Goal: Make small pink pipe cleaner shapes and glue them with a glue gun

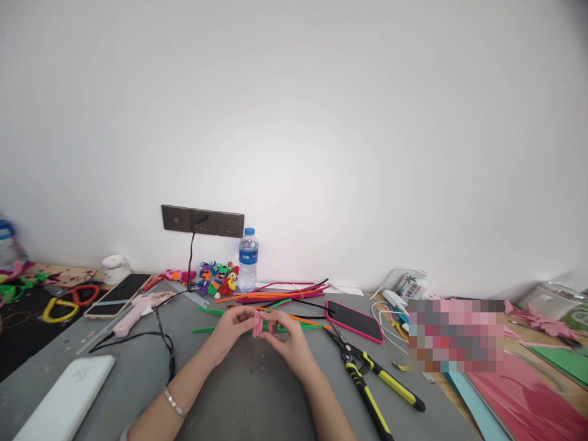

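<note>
A small folded pink piece [258, 326], perhaps bent pipe cleaner, is held up above the grey mat [248, 392]. My left hand [233, 327] pinches its left side between thumb and fingertips. From the right, the fingers of my right hand [288, 340] close on the same piece. Just behind both hands lie green pipe cleaners [206, 331], and farther back a bundle of orange and red pipe cleaners [275, 296]. Part of the pink piece is hidden by my fingers.
Yellow-and-black cutters [362, 367] and a pink-cased phone [354, 321] lie to the right. On the left are a pink glue gun [131, 315] with a black cord and a white slab-shaped device [68, 398]. A water bottle [248, 260] stands by small colourful figures [218, 278].
</note>
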Tool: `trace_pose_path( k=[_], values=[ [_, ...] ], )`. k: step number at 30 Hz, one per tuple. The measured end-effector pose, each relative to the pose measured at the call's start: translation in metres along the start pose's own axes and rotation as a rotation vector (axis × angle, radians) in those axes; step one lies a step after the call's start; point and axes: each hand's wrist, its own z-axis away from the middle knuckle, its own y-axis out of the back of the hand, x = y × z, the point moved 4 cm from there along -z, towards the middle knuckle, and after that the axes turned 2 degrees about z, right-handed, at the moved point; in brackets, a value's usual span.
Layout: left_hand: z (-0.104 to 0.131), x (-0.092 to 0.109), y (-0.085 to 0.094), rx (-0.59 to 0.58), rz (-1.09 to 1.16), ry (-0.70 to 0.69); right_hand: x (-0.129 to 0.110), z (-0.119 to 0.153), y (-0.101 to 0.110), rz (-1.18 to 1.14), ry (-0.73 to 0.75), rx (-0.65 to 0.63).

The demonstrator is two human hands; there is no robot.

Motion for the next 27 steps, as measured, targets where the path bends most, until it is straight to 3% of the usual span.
trace_pose_path(
  k=[27],
  values=[
    [-0.0003,-0.0012,0.0011,0.014,-0.029,-0.007,0.0045,0.0013,-0.0018,-0.044,-0.044,-0.013]
  ],
)
